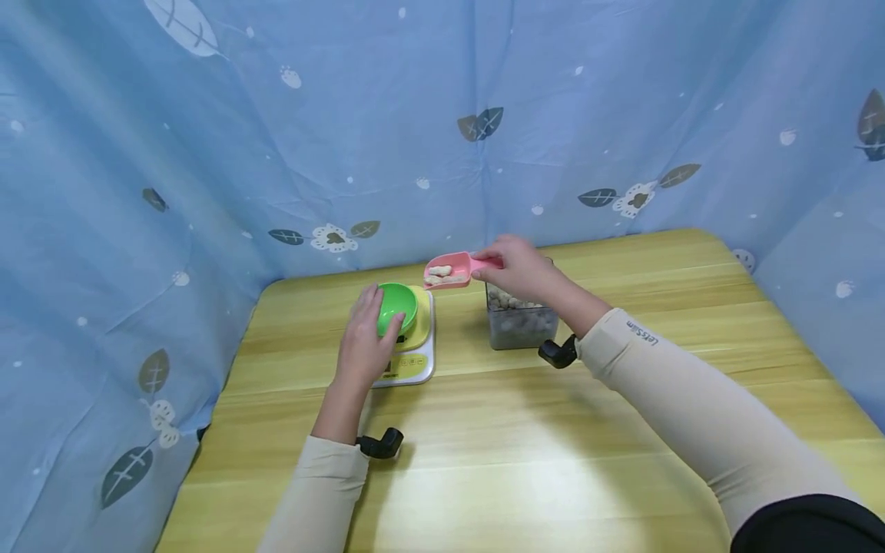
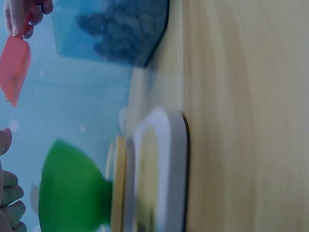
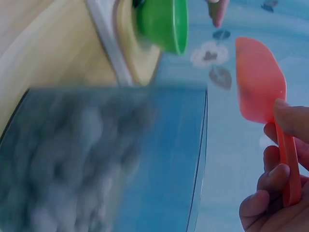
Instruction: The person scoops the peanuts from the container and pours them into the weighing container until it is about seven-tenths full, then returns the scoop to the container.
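A green bowl [image 1: 397, 305] stands on the yellow platform of a kitchen scale [image 1: 419, 361]. My left hand [image 1: 362, 338] is over the near left side of the bowl; in the left wrist view its fingers [image 2: 11, 195] are above the rim, apart from it. With thumb and fingers, my right hand [image 1: 520, 269] grips the handle of a pink scoop [image 1: 459, 263]. Several pale pieces that look like unshelled peanuts [image 1: 439, 270] lie in the scoop, held in the air between bowl and box.
A clear plastic box [image 1: 523, 329] with many more pale pieces [image 1: 509, 300] stands on the wooden table [image 1: 498, 445], right of the scale and partly under my right hand. A blue patterned curtain [image 1: 415, 115] hangs behind the table and at its sides.
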Available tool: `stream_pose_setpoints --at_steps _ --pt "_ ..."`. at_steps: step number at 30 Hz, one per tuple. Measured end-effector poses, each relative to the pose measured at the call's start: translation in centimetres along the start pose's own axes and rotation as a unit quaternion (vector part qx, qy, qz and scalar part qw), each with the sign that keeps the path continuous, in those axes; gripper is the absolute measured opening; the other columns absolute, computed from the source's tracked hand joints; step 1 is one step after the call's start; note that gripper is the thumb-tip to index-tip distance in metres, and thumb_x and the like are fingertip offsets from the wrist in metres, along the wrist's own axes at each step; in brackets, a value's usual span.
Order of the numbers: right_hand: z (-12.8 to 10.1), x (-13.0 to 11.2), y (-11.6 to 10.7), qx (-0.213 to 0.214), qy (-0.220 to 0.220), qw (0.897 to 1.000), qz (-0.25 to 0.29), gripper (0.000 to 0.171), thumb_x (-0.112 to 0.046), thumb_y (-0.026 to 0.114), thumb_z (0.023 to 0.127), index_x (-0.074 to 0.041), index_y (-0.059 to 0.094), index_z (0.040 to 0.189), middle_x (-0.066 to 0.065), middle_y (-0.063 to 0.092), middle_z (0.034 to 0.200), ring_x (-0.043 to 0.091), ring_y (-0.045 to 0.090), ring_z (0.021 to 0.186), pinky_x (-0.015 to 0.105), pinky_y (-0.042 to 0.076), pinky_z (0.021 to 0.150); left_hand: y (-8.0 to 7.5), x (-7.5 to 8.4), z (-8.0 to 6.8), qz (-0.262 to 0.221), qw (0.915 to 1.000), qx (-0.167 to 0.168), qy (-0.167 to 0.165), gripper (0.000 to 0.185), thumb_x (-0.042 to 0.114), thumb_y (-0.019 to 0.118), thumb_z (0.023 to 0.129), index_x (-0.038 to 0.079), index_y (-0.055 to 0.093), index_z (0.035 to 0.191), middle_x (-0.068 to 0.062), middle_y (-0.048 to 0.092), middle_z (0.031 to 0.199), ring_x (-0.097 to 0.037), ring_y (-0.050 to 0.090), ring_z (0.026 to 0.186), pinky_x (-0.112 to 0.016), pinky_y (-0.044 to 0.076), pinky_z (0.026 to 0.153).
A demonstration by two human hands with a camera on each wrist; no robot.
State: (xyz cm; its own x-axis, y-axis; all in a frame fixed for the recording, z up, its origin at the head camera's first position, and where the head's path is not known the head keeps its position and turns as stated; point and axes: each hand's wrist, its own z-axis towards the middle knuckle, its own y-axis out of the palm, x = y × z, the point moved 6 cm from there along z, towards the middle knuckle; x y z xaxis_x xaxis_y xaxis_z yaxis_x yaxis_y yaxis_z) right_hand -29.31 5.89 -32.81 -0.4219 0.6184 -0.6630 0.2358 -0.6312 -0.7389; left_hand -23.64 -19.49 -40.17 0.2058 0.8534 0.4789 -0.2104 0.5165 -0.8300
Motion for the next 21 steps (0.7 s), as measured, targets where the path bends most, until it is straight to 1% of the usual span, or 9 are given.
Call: stream_pose_setpoints --at_steps 4,7,11,14,16,17,21 --pt "1.2 -1.7 2.1 -0.013 -0.009 1.000 -0.001 0.035 -0.023 0.066 0.095 -0.004 0.068 0.124 0.010 0.062 0.104 0.023 0.050 0.090 0.035 0.046 0.076 -0.4 -2.0 -0.6 0.007 0.9993 -0.018 -0.033 0.079 0.054 0.047 0.099 0.000 0.028 0.154 -0.010 0.016 0.165 -0.030 0.015 0.152 -0.049 0.018 0.123" --pt "1.9 -2.5 3.7 -0.020 -0.018 1.000 -0.013 0.032 -0.022 0.065 0.095 -0.005 0.070 0.122 0.010 0.061 0.101 0.022 0.050 0.088 0.033 0.046 0.074 -0.3 -3.2 -1.0 0.005 0.9977 -0.032 -0.060 0.085 0.058 0.047 0.098 0.000 0.022 0.155 -0.012 0.012 0.165 -0.031 0.012 0.152 -0.050 0.017 0.123" --pt "2.5 -3.0 5.3 -0.026 -0.015 0.998 -0.049 0.033 -0.021 0.065 0.095 -0.006 0.069 0.124 0.008 0.057 0.097 0.021 0.051 0.083 0.031 0.047 0.069 0.1 -4.2 -1.2 0.005 0.9954 -0.045 -0.084 0.089 0.059 0.047 0.097 0.001 0.015 0.157 -0.014 0.010 0.165 -0.031 0.010 0.153 -0.049 0.016 0.124" --pt "2.6 -3.5 6.2 -0.020 -0.028 0.995 -0.098 0.031 -0.018 0.064 0.095 -0.006 0.069 0.124 0.007 0.056 0.097 0.019 0.052 0.082 0.029 0.049 0.069 0.3 -4.7 -1.3 0.003 0.9937 -0.054 -0.098 0.091 0.061 0.046 0.096 0.001 0.013 0.157 -0.015 0.010 0.165 -0.031 0.009 0.153 -0.049 0.015 0.124" --pt "2.7 -4.1 6.7 -0.012 -0.051 0.988 -0.143 0.029 -0.016 0.063 0.095 -0.007 0.070 0.122 0.006 0.056 0.097 0.019 0.053 0.081 0.028 0.050 0.070 0.4 -5.0 -1.4 0.001 0.9927 -0.059 -0.105 0.093 0.063 0.045 0.096 0.001 0.013 0.157 -0.015 0.010 0.165 -0.032 0.009 0.153 -0.049 0.016 0.124" --pt "2.6 -4.4 6.9 -0.007 -0.066 0.983 -0.171 0.027 -0.016 0.063 0.096 -0.008 0.071 0.120 0.006 0.056 0.097 0.018 0.054 0.081 0.028 0.051 0.070 0.5 -5.1 -1.5 0.000 0.9923 -0.061 -0.108 0.094 0.065 0.044 0.095 0.001 0.013 0.157 -0.015 0.010 0.165 -0.032 0.009 0.153 -0.049 0.016 0.124" --pt "2.3 -5.8 7.3 0.025 -0.127 0.955 -0.268 0.021 -0.011 0.065 0.094 -0.012 0.074 0.113 0.005 0.058 0.096 0.018 0.054 0.079 0.028 0.050 0.069 0.5 -5.4 -1.5 0.000 0.9920 -0.061 -0.110 0.096 0.067 0.043 0.094 0.001 0.013 0.157 -0.017 0.012 0.164 -0.033 0.011 0.152 -0.050 0.017 0.123"
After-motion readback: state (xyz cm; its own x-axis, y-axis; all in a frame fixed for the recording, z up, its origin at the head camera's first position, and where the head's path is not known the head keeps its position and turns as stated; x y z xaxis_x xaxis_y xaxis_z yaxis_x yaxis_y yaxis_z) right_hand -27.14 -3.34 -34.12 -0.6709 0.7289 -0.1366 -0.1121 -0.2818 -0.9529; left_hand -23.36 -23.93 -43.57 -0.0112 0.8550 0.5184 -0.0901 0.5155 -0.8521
